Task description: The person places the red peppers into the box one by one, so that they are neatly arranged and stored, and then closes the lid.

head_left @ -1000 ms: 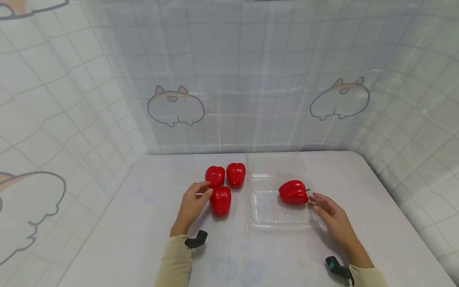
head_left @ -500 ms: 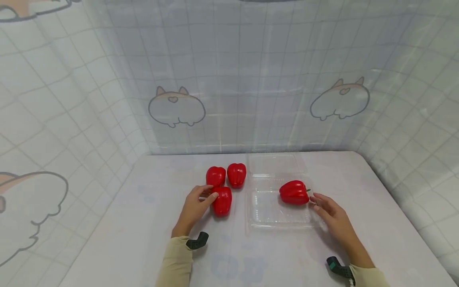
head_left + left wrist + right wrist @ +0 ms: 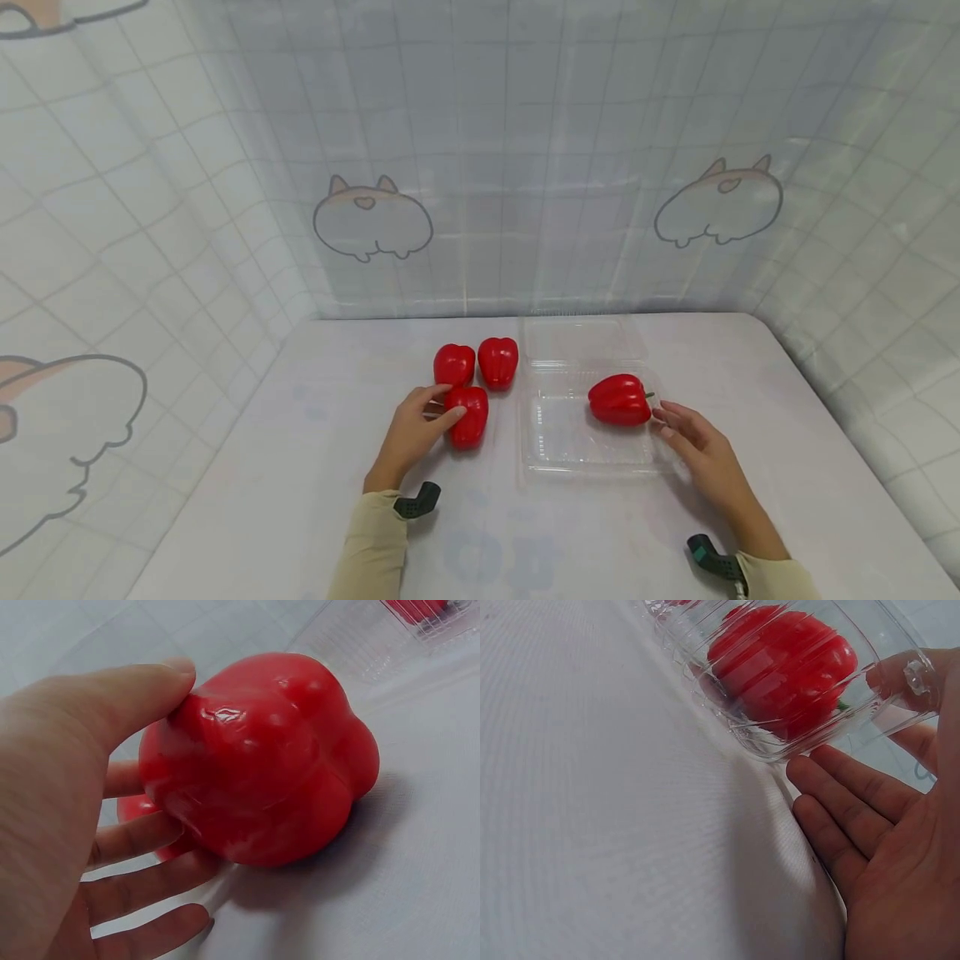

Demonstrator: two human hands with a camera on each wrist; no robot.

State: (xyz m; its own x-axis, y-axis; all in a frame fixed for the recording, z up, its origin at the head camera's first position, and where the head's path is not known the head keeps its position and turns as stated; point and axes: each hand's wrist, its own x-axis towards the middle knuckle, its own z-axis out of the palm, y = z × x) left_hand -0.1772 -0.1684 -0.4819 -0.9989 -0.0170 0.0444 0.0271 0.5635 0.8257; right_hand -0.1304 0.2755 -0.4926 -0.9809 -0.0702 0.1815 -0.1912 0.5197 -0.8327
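Note:
My left hand holds the nearest red bell pepper, thumb on its upper side and fingers along its flank. In the left wrist view that pepper shows its lobed end. Two more red bell peppers, a left one and a right one, sit just behind it. At the right, a clear plastic clamshell container lies open, with a red bell pepper on its side inside, green stem toward the right. My right hand pinches the container's right rim; several fingers extend outside its wall.
The container's raised-edge lid lies flat behind its base on the white table. A grid-patterned curtain with cartoon animals stands along the back and both sides.
My left hand has moved slightly right, and its thumb and fingers have come onto the nearest bell pepper. The right hand stays at the container's edge.

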